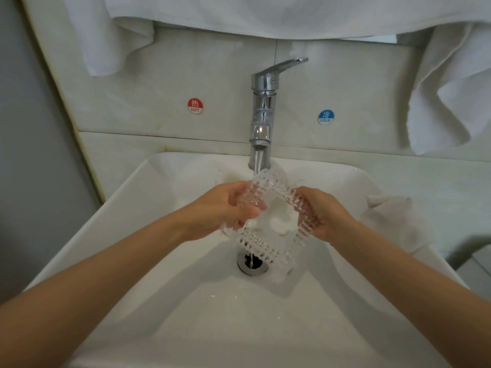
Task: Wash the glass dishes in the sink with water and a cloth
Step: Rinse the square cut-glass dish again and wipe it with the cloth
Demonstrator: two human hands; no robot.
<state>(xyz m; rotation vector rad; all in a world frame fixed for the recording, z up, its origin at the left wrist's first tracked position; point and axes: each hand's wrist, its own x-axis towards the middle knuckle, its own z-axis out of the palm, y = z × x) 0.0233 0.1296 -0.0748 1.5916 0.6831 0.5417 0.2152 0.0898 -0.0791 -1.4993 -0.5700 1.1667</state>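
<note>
While the left hand [225,208] and the right hand [324,211] each grip an opposite side of the clear, square cut-glass dish with a ribbed rim [261,243], the principal hazard is a slip. The glass is wet, the ribs give uneven purchase, and the dish is held in the air above the white ceramic basin [239,314], not resting on it. A drop from here would likely strike the basin floor or the chrome drain fitting [251,264] directly beneath, with chipping or breakage probable. A secondary hazard is the chrome mixer tap [263,102], whose spout sits close above the dish's upper corner; a careless lift could knock glass against metal. Splash over the basin edge is a minor concern, as the stream of water [259,160] lands on the tilted upper rim.

Hand pose: the fingers of each hand are curled round their side of the rim; thumb placement is obscured by the glass. Both forearms reach in from the lower corners of the view and converge over the basin. The dish is tilted, one corner up under the stream and the opposite corner down over the drain.

Neither hand holds a cloth. A crumpled white cloth [388,211] lies on the counter just right of the basin. White towels [265,14] hang above the wall panel, which carries a red HOT sticker [195,105] and a blue COLD sticker [326,117].
</note>
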